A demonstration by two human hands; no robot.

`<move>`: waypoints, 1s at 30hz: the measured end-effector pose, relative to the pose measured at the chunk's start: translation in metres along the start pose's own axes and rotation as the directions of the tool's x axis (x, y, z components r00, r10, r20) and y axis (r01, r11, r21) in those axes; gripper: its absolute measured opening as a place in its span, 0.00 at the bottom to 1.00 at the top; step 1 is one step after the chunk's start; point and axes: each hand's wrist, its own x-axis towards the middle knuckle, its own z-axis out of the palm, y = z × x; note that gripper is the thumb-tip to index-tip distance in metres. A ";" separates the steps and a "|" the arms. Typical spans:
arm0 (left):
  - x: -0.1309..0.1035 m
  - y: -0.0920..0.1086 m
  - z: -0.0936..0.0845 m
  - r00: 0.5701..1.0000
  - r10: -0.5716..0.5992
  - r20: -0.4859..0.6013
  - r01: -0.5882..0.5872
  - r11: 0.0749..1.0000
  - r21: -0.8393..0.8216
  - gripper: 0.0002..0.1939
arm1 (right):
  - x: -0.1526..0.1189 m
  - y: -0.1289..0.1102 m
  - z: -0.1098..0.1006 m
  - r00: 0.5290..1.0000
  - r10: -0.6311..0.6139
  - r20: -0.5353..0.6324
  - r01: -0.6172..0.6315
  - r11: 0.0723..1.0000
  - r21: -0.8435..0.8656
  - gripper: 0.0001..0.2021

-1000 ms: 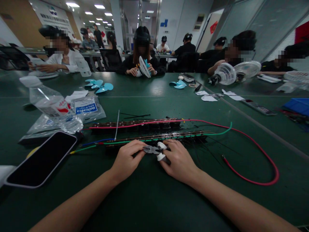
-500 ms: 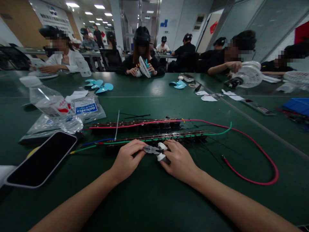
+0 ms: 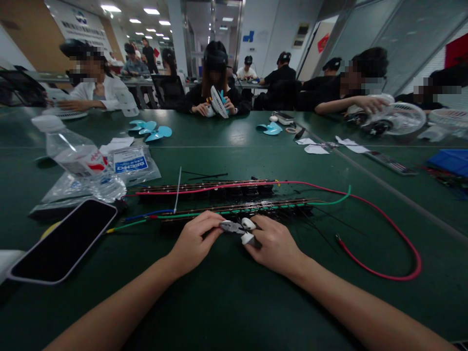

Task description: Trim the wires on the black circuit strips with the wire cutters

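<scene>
While right hand (image 3: 276, 245) grips white-handled pliers (image 3: 239, 228), steel tips

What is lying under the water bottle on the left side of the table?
The water bottle lies tipped on clear plastic bags, one with a blue-and-white label. Whatever is beneath those bags on the green table is hidden.
</scene>
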 end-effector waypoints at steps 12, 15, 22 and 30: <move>0.001 -0.007 0.002 0.978 -0.207 0.037 0.207 0.917 -0.342 0.09 | 0.000 0.001 -0.010 0.999 0.033 -0.016 -0.031 0.995 0.096 0.04; 0.001 -0.007 0.003 0.962 -0.257 0.088 0.270 0.866 -0.420 0.08 | -0.001 0.001 -0.015 0.998 0.005 0.056 -0.010 0.996 0.094 0.05; 0.004 -0.002 0.002 0.941 -0.304 0.148 0.337 0.815 -0.471 0.07 | -0.001 0.010 -0.021 0.990 -0.046 0.131 0.034 0.995 0.093 0.10; 0.005 -0.005 0.000 0.913 -0.367 0.179 0.407 0.775 -0.484 0.07 | -0.002 0.013 -0.023 0.982 -0.036 0.184 0.012 0.991 0.131 0.11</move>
